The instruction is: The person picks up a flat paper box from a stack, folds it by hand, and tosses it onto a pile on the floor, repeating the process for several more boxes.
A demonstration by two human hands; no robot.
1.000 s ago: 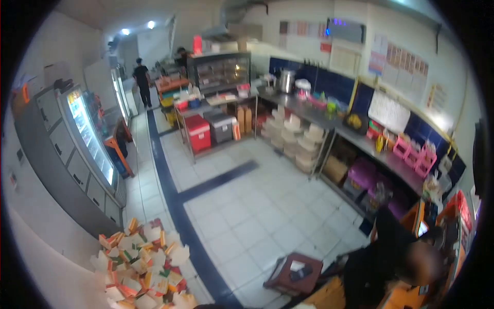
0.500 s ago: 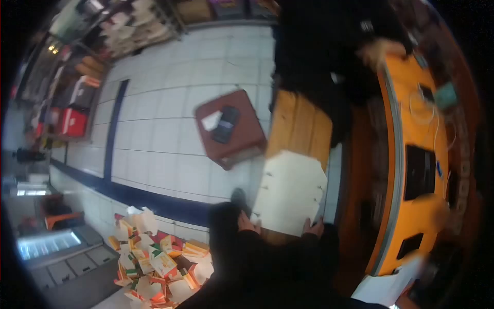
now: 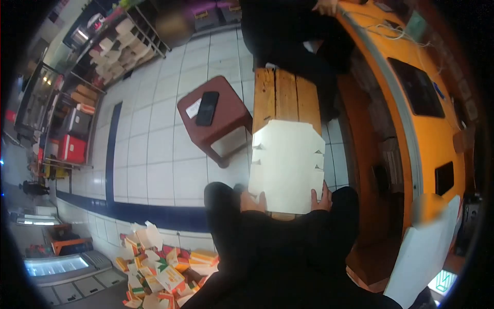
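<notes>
A flat sheet of pale cardboard with cut corners and small slits along both sides lies on a wooden bench. My left hand grips its near left corner, thumb on top and the fingers partly hidden beneath. At the near right corner, my right hand holds the sheet in the same way, thumb on top. The sheet's far edge rests over the bench slats between my knees and the seated person.
Left of the bench stands a brown stool with a black phone on it. Folded boxes are piled at lower left. A person in dark clothes sits at the bench's far end. An orange counter runs along the right.
The view has shifted and sharpened, so the stool, bench and counter sit differently in it. Both my hands still hold the sheet, with the thumbs now clearer on top.
</notes>
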